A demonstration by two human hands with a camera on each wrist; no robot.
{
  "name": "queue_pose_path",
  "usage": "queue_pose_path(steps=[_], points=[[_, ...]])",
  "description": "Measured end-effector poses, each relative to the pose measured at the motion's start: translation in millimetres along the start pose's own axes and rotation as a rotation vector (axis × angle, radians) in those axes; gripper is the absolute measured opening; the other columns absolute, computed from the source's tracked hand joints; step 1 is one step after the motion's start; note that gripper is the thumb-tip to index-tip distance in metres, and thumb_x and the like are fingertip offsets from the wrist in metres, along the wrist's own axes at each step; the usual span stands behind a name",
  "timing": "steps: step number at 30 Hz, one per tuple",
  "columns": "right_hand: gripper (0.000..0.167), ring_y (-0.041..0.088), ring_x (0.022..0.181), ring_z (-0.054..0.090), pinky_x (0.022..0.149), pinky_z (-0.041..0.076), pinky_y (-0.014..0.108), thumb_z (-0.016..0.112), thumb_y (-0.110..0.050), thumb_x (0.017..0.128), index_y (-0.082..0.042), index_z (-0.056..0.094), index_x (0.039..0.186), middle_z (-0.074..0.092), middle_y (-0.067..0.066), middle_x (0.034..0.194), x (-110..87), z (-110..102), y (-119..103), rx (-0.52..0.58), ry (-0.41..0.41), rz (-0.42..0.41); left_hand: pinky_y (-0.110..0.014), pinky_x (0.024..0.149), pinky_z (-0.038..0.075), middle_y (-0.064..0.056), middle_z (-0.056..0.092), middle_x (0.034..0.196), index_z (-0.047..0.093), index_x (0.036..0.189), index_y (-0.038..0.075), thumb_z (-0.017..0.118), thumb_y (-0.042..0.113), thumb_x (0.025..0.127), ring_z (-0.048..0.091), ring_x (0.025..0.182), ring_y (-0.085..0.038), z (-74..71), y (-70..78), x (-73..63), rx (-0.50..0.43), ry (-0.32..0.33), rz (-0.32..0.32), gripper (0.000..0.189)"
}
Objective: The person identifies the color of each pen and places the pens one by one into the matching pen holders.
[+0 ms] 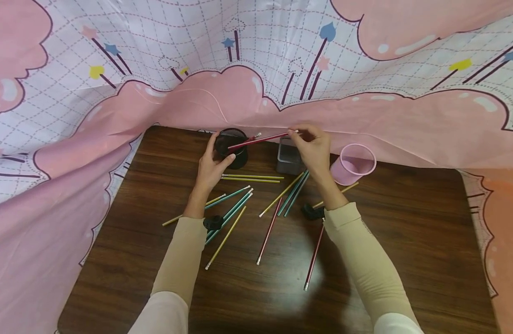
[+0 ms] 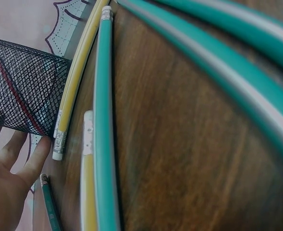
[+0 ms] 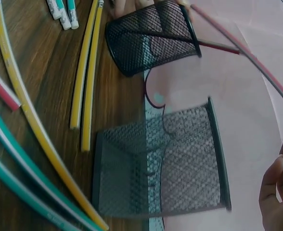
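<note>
My left hand [image 1: 210, 170] grips a round black mesh pencil cup [image 1: 239, 160] at the back of the table, thumb on the near side. One red pencil [image 3: 218, 46] leans inside this cup, its eraser end sticking out past the rim. Between thumb and fingertips, my right hand [image 1: 316, 149] pinches another red pencil [image 1: 266, 138] by its eraser end. That pencil lies nearly level, its far end over the mouth of the round cup. Beneath the right hand stands a square black mesh holder [image 1: 289, 165], partly hidden by the hand in the head view.
A pink cup [image 1: 347, 172] stands right of the square holder. Yellow pencils [image 1: 252, 178], teal pencils [image 1: 296, 195] and red pencils [image 1: 269, 234] lie scattered over the brown wooden table [image 1: 135, 260]. A patterned pink and white cloth [image 1: 189, 104] hangs behind the table's back edge.
</note>
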State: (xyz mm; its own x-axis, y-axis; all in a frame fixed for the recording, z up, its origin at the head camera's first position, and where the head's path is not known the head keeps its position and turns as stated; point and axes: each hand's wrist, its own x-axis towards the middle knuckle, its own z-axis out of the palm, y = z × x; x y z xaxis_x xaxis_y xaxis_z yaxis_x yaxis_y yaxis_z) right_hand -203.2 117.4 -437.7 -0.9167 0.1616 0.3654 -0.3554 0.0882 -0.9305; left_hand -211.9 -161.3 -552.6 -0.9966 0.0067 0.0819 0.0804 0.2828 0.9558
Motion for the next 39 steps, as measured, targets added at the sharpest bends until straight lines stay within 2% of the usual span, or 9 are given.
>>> queue_pose_path(steps=[7,14,19,22,28,34,39], points=[[0.009,0.015,0.06,0.055,0.054,0.04,0.016,0.073,0.001,0.086,0.008,0.075,0.093,0.071,0.019,0.082,1.1,21.0,-0.6,-0.143,-0.055,-0.015,-0.049,0.097,0.051,-0.014,0.051,0.144,0.032,0.152,0.041,0.077,0.033,0.088,0.058,0.124,-0.027,-0.1,1.4,-0.2,-0.007,-0.002,-0.006,0.079],[0.018,0.017,0.066,0.058,0.058,0.043,0.016,0.077,-0.006,0.086,-0.004,0.078,0.105,0.075,0.011,0.098,5.8,34.1,27.5,-0.232,-0.117,-0.067,-0.047,0.093,0.053,-0.012,0.05,0.145,0.031,0.153,0.039,0.076,0.037,0.088,0.06,0.12,-0.027,0.4,3.8,-0.9,0.004,-0.008,-0.007,0.08],[0.022,0.021,0.062,0.056,0.058,0.042,0.016,0.078,-0.005,0.085,-0.004,0.077,0.107,0.074,0.012,0.098,3.2,36.7,27.5,-0.226,-0.136,-0.092,-0.045,0.09,0.055,-0.011,0.052,0.143,0.031,0.153,0.04,0.076,0.036,0.088,0.063,0.116,-0.025,0.1,3.5,-1.0,0.012,-0.006,-0.011,0.079],[0.023,0.024,0.061,0.055,0.057,0.042,0.017,0.077,-0.001,0.085,0.001,0.076,0.107,0.073,0.018,0.097,-0.2,37.0,15.8,-0.202,-0.134,-0.098,-0.045,0.091,0.054,-0.012,0.053,0.142,0.031,0.153,0.04,0.076,0.035,0.088,0.063,0.115,-0.026,-0.3,3.0,-1.0,0.008,-0.009,-0.013,0.079],[0.027,0.024,0.064,0.055,0.06,0.043,0.018,0.077,0.003,0.083,0.007,0.072,0.11,0.071,0.025,0.098,-8.6,30.5,-7.8,-0.13,-0.132,-0.069,-0.046,0.095,0.053,-0.015,0.053,0.142,0.031,0.152,0.041,0.076,0.036,0.088,0.061,0.119,-0.028,-0.6,2.8,-1.5,-0.005,-0.006,-0.013,0.079],[0.03,0.017,0.063,0.05,0.058,0.04,0.017,0.079,0.006,0.079,0.01,0.071,0.108,0.069,0.028,0.098,-18.6,11.8,-5.6,-0.081,-0.179,-0.101,-0.046,0.094,0.053,-0.015,0.054,0.14,0.032,0.151,0.046,0.076,0.034,0.089,0.062,0.117,-0.027,-0.1,2.2,-2.0,-0.012,0.0,-0.015,0.077],[0.032,0.02,0.065,0.052,0.06,0.044,0.02,0.081,0.006,0.078,0.008,0.072,0.109,0.069,0.026,0.099,-32.0,-7.1,-4.3,-0.108,-0.205,-0.11,-0.045,0.092,0.054,-0.015,0.057,0.137,0.032,0.151,0.046,0.076,0.035,0.089,0.065,0.111,-0.027,0.2,2.4,-1.3,0.0,0.001,-0.019,0.077]])
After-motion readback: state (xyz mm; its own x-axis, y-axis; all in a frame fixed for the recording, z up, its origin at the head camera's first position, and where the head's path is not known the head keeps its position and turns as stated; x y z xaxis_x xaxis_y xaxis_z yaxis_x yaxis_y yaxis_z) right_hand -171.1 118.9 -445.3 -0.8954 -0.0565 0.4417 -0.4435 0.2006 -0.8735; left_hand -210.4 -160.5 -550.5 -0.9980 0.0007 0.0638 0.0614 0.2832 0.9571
